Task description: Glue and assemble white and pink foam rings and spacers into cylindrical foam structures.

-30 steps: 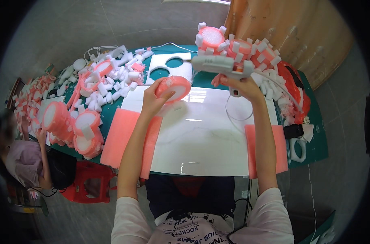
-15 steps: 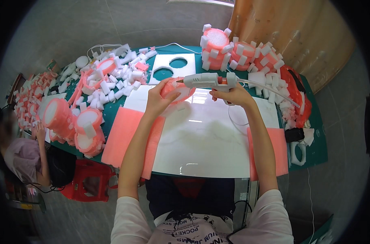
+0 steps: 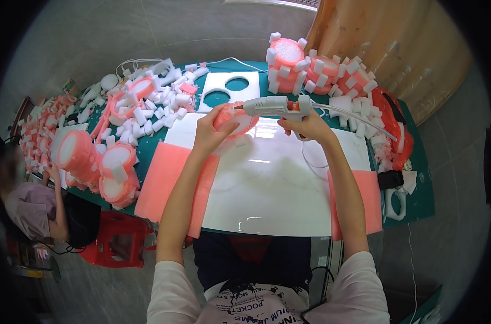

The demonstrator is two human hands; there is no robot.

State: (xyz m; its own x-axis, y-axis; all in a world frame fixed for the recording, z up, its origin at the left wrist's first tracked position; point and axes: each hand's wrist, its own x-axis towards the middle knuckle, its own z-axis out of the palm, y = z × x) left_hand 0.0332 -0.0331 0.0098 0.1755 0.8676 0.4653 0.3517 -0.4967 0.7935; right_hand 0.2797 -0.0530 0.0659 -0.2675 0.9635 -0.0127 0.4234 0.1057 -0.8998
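A white hot glue gun (image 3: pixel 275 106) is gripped in my right hand (image 3: pixel 306 125), its nozzle pointing left. A long translucent glue stick (image 3: pixel 359 117) trails out of its back end. My left hand (image 3: pixel 210 131) is closed on a round pink foam ring (image 3: pixel 244 125), held up over the white glossy board (image 3: pixel 267 183). The nozzle tip meets or nearly meets the ring's upper edge; whether they touch I cannot tell. Part of the ring is hidden behind my left fingers and the gun.
Pink foam sheets (image 3: pixel 164 183) flank the board. Loose white foam blocks (image 3: pixel 154 116) heap at the left. Stacked pink rings with white blocks (image 3: pixel 288 65) stand at the back right. A white foam panel with two holes (image 3: pixel 210 83) lies behind. Another person (image 3: pixel 32 210) sits far left by a red stool (image 3: pixel 118 237).
The glue gun and my right hand have shifted very slightly left. My left hand and the foam ring stay almost in place.
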